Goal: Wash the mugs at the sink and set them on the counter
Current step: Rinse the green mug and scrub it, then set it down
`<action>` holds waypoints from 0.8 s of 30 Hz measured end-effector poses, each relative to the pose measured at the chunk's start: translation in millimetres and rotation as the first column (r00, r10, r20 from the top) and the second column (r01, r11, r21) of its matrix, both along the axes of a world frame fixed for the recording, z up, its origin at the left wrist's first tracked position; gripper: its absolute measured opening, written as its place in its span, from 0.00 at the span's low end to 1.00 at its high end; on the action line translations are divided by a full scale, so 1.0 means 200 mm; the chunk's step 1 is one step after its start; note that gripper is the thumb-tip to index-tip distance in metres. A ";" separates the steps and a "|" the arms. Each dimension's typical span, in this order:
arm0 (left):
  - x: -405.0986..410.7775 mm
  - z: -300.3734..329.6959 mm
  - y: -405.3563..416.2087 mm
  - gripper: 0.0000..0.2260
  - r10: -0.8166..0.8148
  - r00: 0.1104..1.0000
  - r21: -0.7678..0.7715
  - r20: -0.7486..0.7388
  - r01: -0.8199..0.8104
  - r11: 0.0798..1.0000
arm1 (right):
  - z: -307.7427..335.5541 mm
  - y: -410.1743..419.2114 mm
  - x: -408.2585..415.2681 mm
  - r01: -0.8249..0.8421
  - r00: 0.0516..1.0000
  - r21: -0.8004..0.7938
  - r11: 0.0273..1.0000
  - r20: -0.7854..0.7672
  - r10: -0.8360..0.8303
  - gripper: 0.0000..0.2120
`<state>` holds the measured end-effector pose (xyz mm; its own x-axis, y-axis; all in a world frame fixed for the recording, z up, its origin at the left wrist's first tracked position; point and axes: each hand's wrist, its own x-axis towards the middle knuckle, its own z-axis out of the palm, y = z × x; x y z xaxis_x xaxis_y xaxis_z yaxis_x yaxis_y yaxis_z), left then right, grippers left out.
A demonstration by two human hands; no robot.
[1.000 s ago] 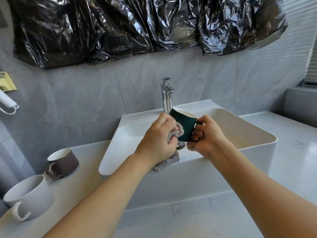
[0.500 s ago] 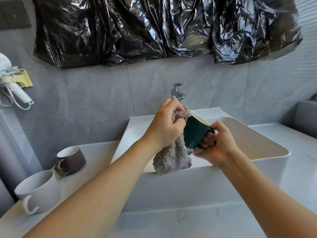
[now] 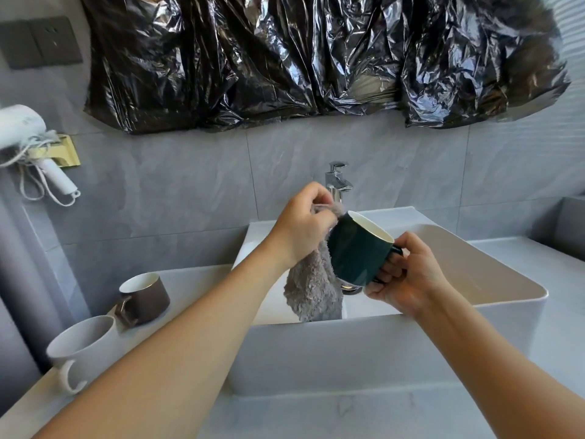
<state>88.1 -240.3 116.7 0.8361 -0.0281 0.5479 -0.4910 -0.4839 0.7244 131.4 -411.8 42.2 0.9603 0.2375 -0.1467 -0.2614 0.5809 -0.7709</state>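
A pale counter (image 3: 522,264) carries a white rectangular basin (image 3: 348,353), and behind the basin's back edge stands a chrome tap (image 3: 338,182); no water can be made out running from it, though the hands partly hide the spout. At the counter's left edge sit two other mugs, a large white mug (image 3: 83,343) near the front corner and a brown mug (image 3: 146,297) just behind it, both tipped on their sides with the openings facing up and back. Over the basin the right hand (image 3: 408,277) grips the dark green mug (image 3: 359,253) with fingers curled through and around its handle, the mug tilted with its mouth up and away. The left hand (image 3: 300,229) is clenched on the top of a grey fluffy cloth (image 3: 313,289), pressed to the mug's left wall while the rest hangs down into the basin. The likely risk is a wet handle slipping as the cloth pushes sideways, dropping the mug against the hard basin and chipping it.
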 end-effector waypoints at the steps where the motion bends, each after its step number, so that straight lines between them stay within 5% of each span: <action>1: 0.02 0.01 -0.03 0.02 -0.019 1.000 0.041 -0.023 0.020 0.999 | 0.00 0.00 0.00 -0.007 1.000 -0.007 1.000 0.004 0.007 0.15; 9: 0.05 -0.19 0.11 0.09 0.095 0.955 0.315 -0.280 -0.002 0.949 | -0.01 -0.02 0.02 -0.033 0.999 0.040 0.999 -0.024 0.034 0.15; 13: -0.03 -0.24 0.16 0.07 0.142 0.964 0.341 -0.223 -0.059 0.938 | -0.02 -0.01 0.05 -0.152 0.984 0.086 0.985 -0.079 0.159 0.19; 19: -0.06 -0.19 0.14 0.50 0.145 0.970 0.576 -0.197 -0.005 0.817 | -0.02 -0.02 0.06 -0.242 0.960 0.105 0.965 -0.121 0.254 0.20; 22: 0.00 -0.13 0.14 0.49 0.185 0.943 0.639 -0.275 0.035 0.769 | -0.01 -0.01 0.05 -0.246 0.955 0.044 0.968 -0.160 0.250 0.18; 24: 0.03 -0.11 0.15 0.45 0.149 0.909 0.570 -0.390 0.111 0.814 | 0.00 -0.01 0.04 -0.249 0.952 0.024 0.968 -0.177 0.249 0.17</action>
<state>94.4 -210.8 95.2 0.9770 -0.2060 0.0545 -0.2088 -0.8734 0.4400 139.9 -413.4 41.8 0.8293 0.4658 -0.3087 -0.5301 0.4812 -0.6982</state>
